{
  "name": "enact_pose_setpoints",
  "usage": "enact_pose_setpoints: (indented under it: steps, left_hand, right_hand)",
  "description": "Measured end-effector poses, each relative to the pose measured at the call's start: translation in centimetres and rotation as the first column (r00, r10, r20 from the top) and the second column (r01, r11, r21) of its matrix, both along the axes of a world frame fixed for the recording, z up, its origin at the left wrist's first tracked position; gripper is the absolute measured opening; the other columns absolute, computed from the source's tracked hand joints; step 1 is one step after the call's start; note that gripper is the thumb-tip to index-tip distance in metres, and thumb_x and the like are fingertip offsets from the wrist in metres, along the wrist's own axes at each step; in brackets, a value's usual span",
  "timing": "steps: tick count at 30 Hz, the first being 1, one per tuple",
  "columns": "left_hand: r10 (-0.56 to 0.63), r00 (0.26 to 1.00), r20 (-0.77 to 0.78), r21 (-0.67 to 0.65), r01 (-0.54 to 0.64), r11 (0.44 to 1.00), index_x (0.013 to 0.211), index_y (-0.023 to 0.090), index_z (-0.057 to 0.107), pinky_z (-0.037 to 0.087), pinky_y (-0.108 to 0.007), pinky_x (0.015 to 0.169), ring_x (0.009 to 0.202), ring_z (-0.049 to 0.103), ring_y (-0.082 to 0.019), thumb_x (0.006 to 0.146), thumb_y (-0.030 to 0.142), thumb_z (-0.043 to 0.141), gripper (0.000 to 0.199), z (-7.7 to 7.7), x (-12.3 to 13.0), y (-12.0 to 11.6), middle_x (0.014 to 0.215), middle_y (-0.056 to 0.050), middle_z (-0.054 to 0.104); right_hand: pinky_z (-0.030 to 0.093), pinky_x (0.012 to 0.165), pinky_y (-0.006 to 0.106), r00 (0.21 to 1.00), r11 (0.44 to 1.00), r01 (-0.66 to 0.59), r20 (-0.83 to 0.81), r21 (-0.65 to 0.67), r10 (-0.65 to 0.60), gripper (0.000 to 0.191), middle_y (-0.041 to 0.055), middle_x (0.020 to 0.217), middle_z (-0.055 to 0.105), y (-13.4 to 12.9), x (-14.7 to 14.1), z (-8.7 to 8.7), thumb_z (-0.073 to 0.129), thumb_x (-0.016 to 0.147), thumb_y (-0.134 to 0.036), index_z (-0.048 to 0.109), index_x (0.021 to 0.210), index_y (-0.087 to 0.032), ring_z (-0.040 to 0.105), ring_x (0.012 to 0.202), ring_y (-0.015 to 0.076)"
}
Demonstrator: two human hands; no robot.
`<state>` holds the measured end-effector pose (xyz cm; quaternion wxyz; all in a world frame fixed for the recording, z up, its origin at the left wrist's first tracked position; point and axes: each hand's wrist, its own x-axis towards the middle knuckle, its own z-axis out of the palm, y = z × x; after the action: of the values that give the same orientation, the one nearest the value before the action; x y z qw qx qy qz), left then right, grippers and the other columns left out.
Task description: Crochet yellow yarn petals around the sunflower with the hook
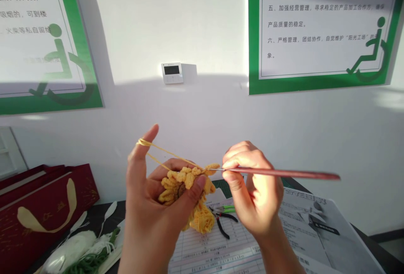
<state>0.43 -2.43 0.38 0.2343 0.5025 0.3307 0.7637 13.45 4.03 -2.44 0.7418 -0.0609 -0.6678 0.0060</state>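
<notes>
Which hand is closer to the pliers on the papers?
Right. The right hand, holding a crochet hook, is just up-right of the pliers; the left hand is farther left, past the yellow crochet piece.

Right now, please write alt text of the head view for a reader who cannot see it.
The left hand holds a yellow crocheted flower, with yarn looped over the raised forefinger; the right hand holds a reddish-brown crochet hook at its edge. Pliers lie on printed forms below. Green notices hang above.
</notes>
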Motion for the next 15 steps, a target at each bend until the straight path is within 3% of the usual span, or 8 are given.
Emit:
enact_pose_setpoints:
  steps: [2, 4, 7, 9, 11, 15]
  left_hand:
    - [-0.096, 0.995, 0.02, -0.055, 0.097, 0.994, 0.153, 0.04, 0.043, 0.06, -0.026, 0.057, 0.059, 0.07, -0.019, 0.069, 0.014, 0.091, 0.1, 0.2, -0.3, -0.1, 0.074, 0.003, 0.073]
    - [-0.168, 0.985, 0.027, -0.103, 0.17, 0.98, 0.153, 0.038, 0.043, 0.06, -0.027, 0.057, 0.059, 0.07, -0.019, 0.071, 0.013, 0.09, 0.098, 0.3, -0.6, -0.1, 0.076, 0.001, 0.074]
    - [-0.21, 0.978, 0.018, -0.124, 0.21, 0.97, 0.153, 0.035, 0.044, 0.06, -0.028, 0.056, 0.06, 0.071, -0.019, 0.073, 0.015, 0.088, 0.093, 0.4, -1.0, 0.0, 0.077, -0.001, 0.075]
    - [-0.204, 0.978, 0.03, -0.114, 0.206, 0.972, 0.153, 0.035, 0.044, 0.06, -0.028, 0.057, 0.06, 0.071, -0.019, 0.073, 0.015, 0.088, 0.094, 0.4, -1.1, 0.0, 0.077, -0.001, 0.075]
    - [-0.207, 0.977, 0.057, -0.112, 0.212, 0.971, 0.153, 0.035, 0.045, 0.061, -0.028, 0.058, 0.061, 0.071, -0.019, 0.071, 0.013, 0.089, 0.096, 0.5, -1.3, -0.1, 0.077, -0.001, 0.075]
    - [-0.289, 0.951, 0.108, -0.152, 0.303, 0.941, 0.152, 0.038, 0.046, 0.062, -0.028, 0.06, 0.062, 0.072, -0.019, 0.069, 0.013, 0.091, 0.097, 0.7, -1.6, -0.2, 0.078, 0.001, 0.074]
  right_hand:
    - [0.047, 0.068, 0.034, 0.984, 0.969, -0.175, -0.067, -0.176, 0.165, 0.008, 0.0005, 0.082, 0.058, 0.2, 0.2, 0.0, 0.058, 0.098, -0.017, 0.06, 0.095, -0.024, 0.057, 0.076, 0.0172]
    - [0.046, 0.067, 0.032, 0.937, 0.885, -0.349, -0.117, -0.308, 0.329, 0.01, -0.0004, 0.081, 0.058, 0.6, 0.2, 0.2, 0.061, 0.099, -0.024, 0.059, 0.09, -0.023, 0.056, 0.074, 0.0159]
    - [0.044, 0.067, 0.03, 0.812, 0.716, -0.574, -0.16, -0.397, 0.562, 0.019, -0.0019, 0.077, 0.057, 1.3, 0.0, 0.6, 0.065, 0.098, -0.032, 0.055, 0.084, -0.023, 0.054, 0.072, 0.0148]
    - [0.042, 0.065, 0.029, 0.75, 0.646, -0.645, -0.179, -0.409, 0.637, 0.024, -0.0025, 0.076, 0.056, 1.7, -0.3, 0.7, 0.07, 0.094, -0.035, 0.052, 0.083, -0.024, 0.051, 0.071, 0.0144]
    - [0.043, 0.063, 0.028, 0.737, 0.636, -0.661, -0.186, -0.397, 0.65, 0.027, -0.0026, 0.078, 0.058, 1.9, -0.6, 0.7, 0.073, 0.091, -0.036, 0.051, 0.082, -0.025, 0.051, 0.071, 0.014]
    - [0.053, 0.067, 0.03, 0.749, 0.684, -0.655, -0.158, -0.32, 0.643, 0.027, 0.001, 0.089, 0.069, 2.1, -1.3, 0.4, 0.076, 0.089, -0.038, 0.054, 0.082, -0.025, 0.064, 0.08, 0.0158]
